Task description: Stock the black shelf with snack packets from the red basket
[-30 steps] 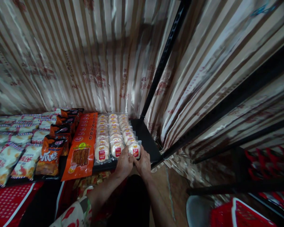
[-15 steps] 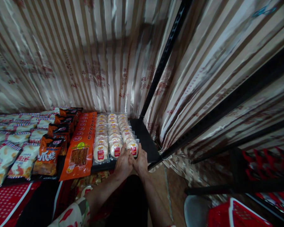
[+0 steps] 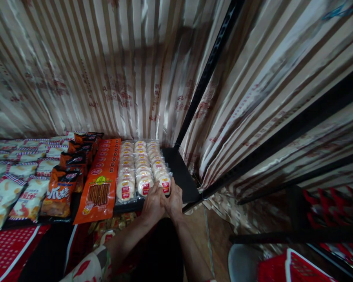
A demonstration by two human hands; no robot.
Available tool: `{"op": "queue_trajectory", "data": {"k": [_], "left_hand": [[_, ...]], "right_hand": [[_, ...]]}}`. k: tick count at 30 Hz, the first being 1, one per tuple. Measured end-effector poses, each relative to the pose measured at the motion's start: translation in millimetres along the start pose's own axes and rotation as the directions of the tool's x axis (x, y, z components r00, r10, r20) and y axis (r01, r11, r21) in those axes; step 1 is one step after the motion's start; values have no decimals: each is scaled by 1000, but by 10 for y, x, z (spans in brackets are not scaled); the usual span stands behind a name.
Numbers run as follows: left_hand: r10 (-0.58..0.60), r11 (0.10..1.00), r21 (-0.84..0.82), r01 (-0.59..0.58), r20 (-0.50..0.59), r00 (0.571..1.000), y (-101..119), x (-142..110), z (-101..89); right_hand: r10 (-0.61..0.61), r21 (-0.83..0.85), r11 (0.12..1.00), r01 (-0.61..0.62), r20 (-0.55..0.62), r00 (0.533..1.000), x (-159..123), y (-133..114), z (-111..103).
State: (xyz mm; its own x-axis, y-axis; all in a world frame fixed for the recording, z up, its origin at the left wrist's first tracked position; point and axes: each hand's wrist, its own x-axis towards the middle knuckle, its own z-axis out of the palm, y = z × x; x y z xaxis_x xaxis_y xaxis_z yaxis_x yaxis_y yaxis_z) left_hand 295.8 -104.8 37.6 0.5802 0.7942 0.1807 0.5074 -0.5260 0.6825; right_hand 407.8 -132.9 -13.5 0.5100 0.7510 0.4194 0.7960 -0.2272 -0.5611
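My left hand (image 3: 152, 203) and my right hand (image 3: 173, 199) meet at the front of the right-hand row of clear packets. Between them they grip the front packet of round white crackers (image 3: 165, 182), which bears a red label. Its lower edge is hidden by my fingers. Beside it, two more rows of the same packets lie overlapped from front to back, each led by a front packet, the middle one (image 3: 144, 185) and the left one (image 3: 125, 190). All rest on a black shelf (image 3: 181, 172).
Orange flat snack packs (image 3: 98, 192), orange-and-black bags (image 3: 59, 192) and white snack bags (image 3: 31, 199) fill the shelf to the left. A slanting black post (image 3: 206, 78) stands before a striped curtain (image 3: 129, 58). Red baskets, one at lower right (image 3: 275, 268), are below.
Both hands have shifted very slightly downward at the front cracker packet and stay on it. The rows have hardly moved; the view has turned a little.
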Motion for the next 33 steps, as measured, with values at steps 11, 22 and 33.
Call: {"op": "queue_trajectory", "data": {"k": [11,22,33], "left_hand": [[55,997,52,-54,-21,998,-54,-77,80],[72,989,-127,-76,-37,997,-33,-434,-42],[-151,974,-155,165,95,984,-736,-1129,-203]], "right_hand": [[13,40,999,-11,-48,999,-71,46,15],[79,172,984,-52,-150,986,-454,-305,-102],[56,357,925,-133,217,974,-1228,-709,412]]}}
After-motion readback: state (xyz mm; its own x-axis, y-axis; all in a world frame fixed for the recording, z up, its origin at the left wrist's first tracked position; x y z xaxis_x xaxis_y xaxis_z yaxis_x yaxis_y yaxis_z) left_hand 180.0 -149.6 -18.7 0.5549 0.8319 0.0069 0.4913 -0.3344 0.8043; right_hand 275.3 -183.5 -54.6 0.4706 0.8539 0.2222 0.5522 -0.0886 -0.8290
